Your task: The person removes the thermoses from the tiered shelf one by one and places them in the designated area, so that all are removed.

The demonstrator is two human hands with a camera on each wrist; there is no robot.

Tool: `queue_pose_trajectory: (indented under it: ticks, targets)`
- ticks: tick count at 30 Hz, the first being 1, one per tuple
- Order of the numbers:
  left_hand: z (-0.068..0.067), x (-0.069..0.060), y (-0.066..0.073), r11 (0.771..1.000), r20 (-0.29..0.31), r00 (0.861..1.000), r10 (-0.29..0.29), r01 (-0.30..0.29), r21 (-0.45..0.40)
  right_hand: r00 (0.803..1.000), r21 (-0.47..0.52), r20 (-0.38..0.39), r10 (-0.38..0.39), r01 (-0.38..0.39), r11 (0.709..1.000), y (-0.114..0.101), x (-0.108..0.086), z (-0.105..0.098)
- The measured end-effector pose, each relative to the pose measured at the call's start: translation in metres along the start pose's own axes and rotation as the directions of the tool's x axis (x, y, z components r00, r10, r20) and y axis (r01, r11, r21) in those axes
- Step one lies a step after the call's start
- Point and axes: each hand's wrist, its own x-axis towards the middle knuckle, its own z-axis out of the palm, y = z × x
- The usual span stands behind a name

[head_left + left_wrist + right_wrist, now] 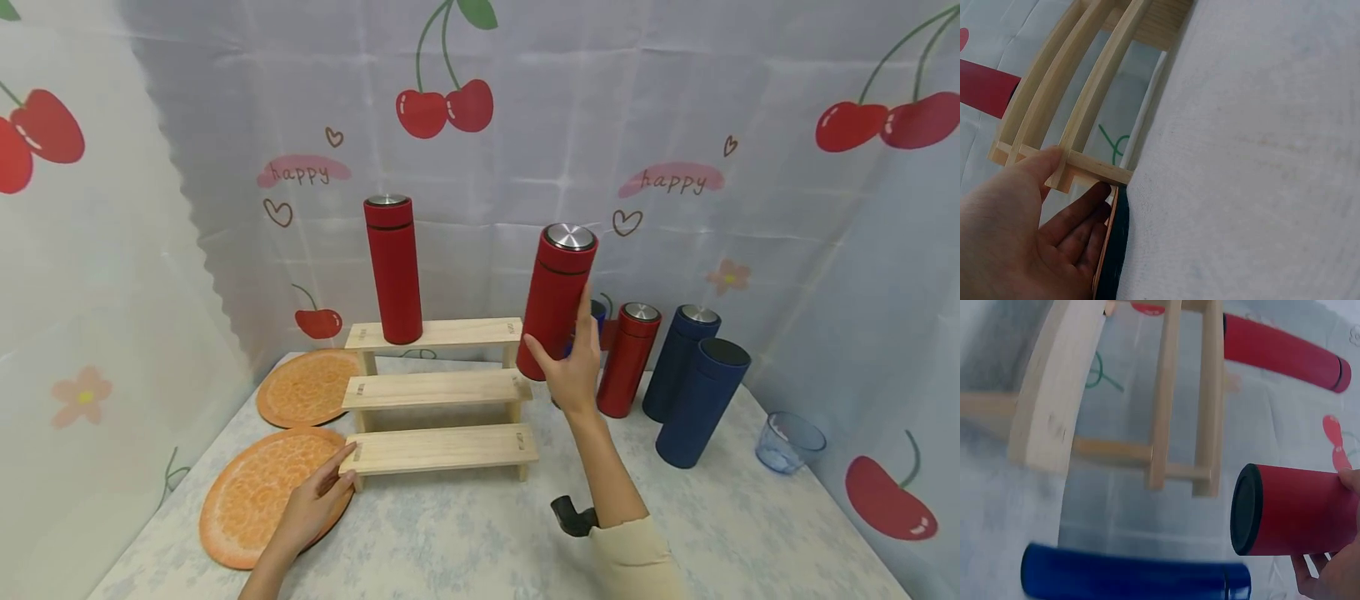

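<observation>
My right hand [576,367] grips a red thermos [558,292] with a steel-topped lid, thumb on one side and fingers on the other. It is held in the air, slightly tilted, by the right end of a three-step wooden stand [438,450]; its dark base [1246,509] shows in the right wrist view. At the stand's left end, my left hand [311,508] holds the lowest step, with the thumb [1044,164] on the wood and the fingers lower down. Another red thermos [395,271] stands upright on the top step, left of its middle.
Right of the stand are a third red thermos [628,362], two dark blue thermoses [678,367] and a blue one [1135,575], partly hidden in the head view. A glass [790,442] sits far right. Two orange-slice mats [255,500] lie left; a black bent piece [573,517] is by my right forearm.
</observation>
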Motion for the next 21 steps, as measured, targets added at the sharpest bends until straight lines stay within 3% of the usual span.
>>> queue_pose_trajectory:
  ticks: [4, 11, 21]
  targets:
    - [0.000, 0.001, 0.000, 1.000, -0.004, 1.000, 0.007, -0.007, 0.015, 0.998, -0.065, -0.040, 0.041, -0.044, 0.997, 0.009, -0.006, -0.029]
    - [-0.003, -0.002, -0.002, 1.000, -0.009, 1.000, -0.001, 0.001, 0.031, 0.991, -0.162, -0.044, 0.129, -0.135, 0.978, 0.033, -0.024, -0.070]
    - [-0.001, 0.000, 0.004, 1.000, 0.002, 1.000, -0.014, 0.014, 0.027, 0.972, -0.266, -0.069, 0.224, -0.234, 0.935, 0.065, -0.061, -0.097]
